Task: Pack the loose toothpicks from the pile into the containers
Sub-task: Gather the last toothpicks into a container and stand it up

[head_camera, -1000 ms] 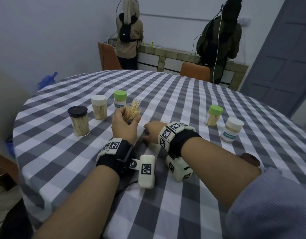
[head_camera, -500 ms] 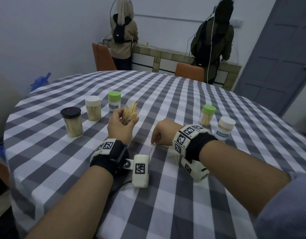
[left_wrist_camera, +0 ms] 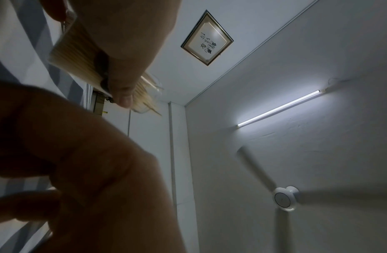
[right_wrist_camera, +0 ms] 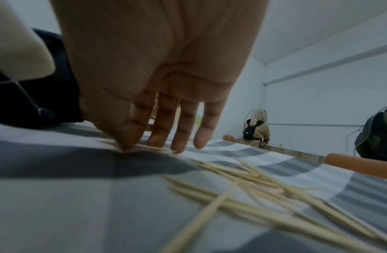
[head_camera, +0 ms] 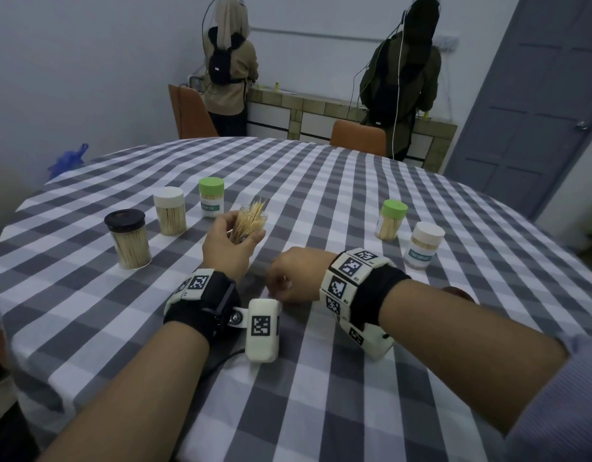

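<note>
Toothpicks (right_wrist_camera: 242, 184) – thin, pale, scattered; right hand (right_wrist_camera: 157, 82) fingers pinch some. Left hand (head_camera: 229, 243) fingers grip open jar (head_camera: 249, 223) w/ toothpicks inside.

Table (head_camera: 321, 378) — round, centre of view. Open jar (head_camera: 249, 225) at the middle, tilted, held off the cloth in the left hand (head_camera: 229, 250); toothpicks stand in it and poke out of its mouth. Right hand (head_camera: 293, 275) at 4 o'clock of the jar, fingertips (right_wrist_camera: 131, 142) on the table, touching a few picks. Loose pile (right_wrist_camera: 264, 191) on the table, under the right wrist. Three lidded jars in a row from 9 to 11 o'clock of the open jar: first (head_camera: 127, 240) nearest, second (head_camera: 169, 211) behind it, third (head_camera: 211, 198) farthest. Two more lidded jars at 3 o'clock — fourth (head_camera: 392, 220) and, right of it and nearer, fifth (head_camera: 424, 245). Two chairs at the far rim: (head_camera: 189, 111) at 11 o'clock, (head_camera: 358, 136) at 1 o'clock. Two people stand behind them at a counter (head_camera: 321, 108).
</note>
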